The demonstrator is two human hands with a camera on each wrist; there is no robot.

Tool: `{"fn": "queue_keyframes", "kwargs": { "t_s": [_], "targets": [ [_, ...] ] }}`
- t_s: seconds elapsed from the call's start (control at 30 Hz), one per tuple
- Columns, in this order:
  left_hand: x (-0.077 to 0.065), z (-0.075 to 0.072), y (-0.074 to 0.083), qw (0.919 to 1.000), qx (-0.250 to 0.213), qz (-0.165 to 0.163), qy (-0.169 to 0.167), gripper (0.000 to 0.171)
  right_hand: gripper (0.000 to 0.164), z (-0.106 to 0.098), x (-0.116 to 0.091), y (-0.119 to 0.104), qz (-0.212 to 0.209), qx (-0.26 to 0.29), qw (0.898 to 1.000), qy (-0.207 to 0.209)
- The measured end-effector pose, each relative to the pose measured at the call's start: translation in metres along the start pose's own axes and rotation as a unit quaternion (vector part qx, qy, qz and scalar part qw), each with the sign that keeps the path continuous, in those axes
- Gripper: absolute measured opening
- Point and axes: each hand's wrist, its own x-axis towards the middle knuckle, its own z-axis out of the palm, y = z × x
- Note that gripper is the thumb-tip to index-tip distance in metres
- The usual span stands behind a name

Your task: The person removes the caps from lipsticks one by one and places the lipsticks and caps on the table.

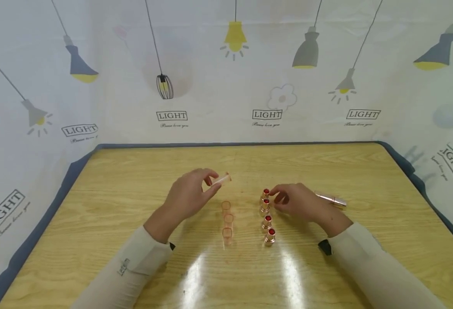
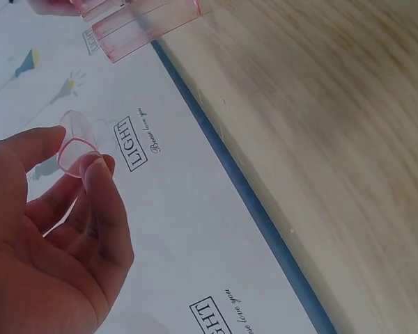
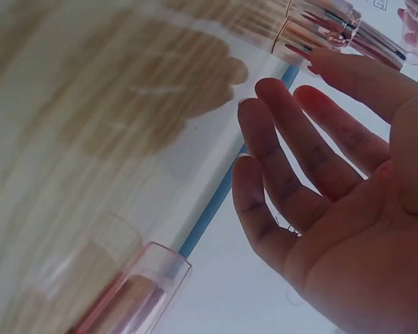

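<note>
My left hand (image 1: 189, 193) is raised over the table and pinches a clear pinkish lipstick cap (image 1: 221, 179) between thumb and fingertips. In the left wrist view the cap (image 2: 75, 149) shows its open rim toward the palm. Three similar clear caps (image 1: 227, 235) stand in a column just below that hand. To their right is a column of several uncapped lipsticks (image 1: 267, 222) with red tips and shiny rose-gold bases, all upright. My right hand (image 1: 297, 201) is beside the farthest lipstick (image 1: 265, 194), fingertips right at it. Its fingers (image 3: 268, 136) are loosely bent, with nothing gripped.
A capped lipstick (image 1: 333, 199) lies on the wooden table (image 1: 134, 171) behind the right hand, partly hidden by the wrist. A white cloth wall (image 1: 211, 86) printed with lamps encloses the table at the back and sides. Bright reflections fall on the tabletop near the front.
</note>
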Motion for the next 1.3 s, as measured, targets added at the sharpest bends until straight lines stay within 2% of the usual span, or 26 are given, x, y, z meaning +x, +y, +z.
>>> {"fn": "queue_keyframes", "kwargs": {
  "t_s": [0.37,0.57,0.7,0.93,1.07,1.3],
  "targets": [
    [0.002,0.002,-0.001,0.9996,-0.001,-0.022,-0.018,0.027,0.03,-0.005,-0.015,-0.008,0.002,-0.044,0.999,0.03],
    [0.002,0.005,-0.006,0.9981,-0.012,-0.042,-0.043,0.029,0.03,-0.014,-0.034,-0.014,0.006,-0.069,0.996,0.052],
    [0.004,0.007,-0.006,0.9976,-0.019,-0.047,-0.046,0.03,0.028,-0.022,-0.049,-0.013,0.022,-0.084,0.993,0.076],
    [0.007,0.013,-0.007,0.9959,-0.05,-0.049,-0.057,0.029,0.026,-0.031,-0.074,0.003,0.052,-0.123,0.984,0.117],
    [0.009,0.016,-0.007,0.9936,-0.058,-0.061,-0.076,0.028,0.025,-0.031,-0.081,0.013,0.052,-0.16,0.977,0.133],
    [0.012,0.025,-0.011,0.9913,-0.056,-0.057,-0.104,0.021,0.024,-0.029,-0.087,0.021,0.069,-0.213,0.965,0.134]
  ]
}}
